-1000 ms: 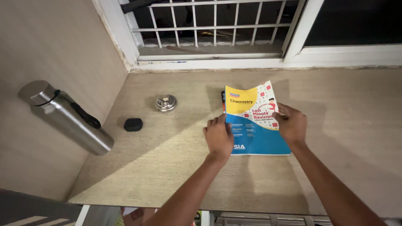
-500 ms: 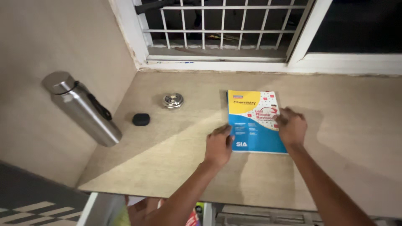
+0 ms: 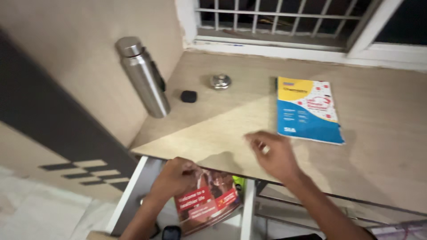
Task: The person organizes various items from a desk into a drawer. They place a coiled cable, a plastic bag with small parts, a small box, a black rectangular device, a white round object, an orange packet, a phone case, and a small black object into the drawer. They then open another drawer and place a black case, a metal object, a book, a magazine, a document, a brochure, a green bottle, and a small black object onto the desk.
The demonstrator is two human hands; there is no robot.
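head view: steel bottle, blue-and-yellow book on desk.

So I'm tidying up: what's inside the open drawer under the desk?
A red booklet gripped by the left hand, with something yellow-green behind. The desk hides the drawer's rest.

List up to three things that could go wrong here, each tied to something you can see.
1. The left hand grips the red booklet by one corner below the desk; it might slip or crease.
2. The right hand is blurred over the desk edge; it might bump it.
3. The steel bottle stands near the edge; a knock could topple it.
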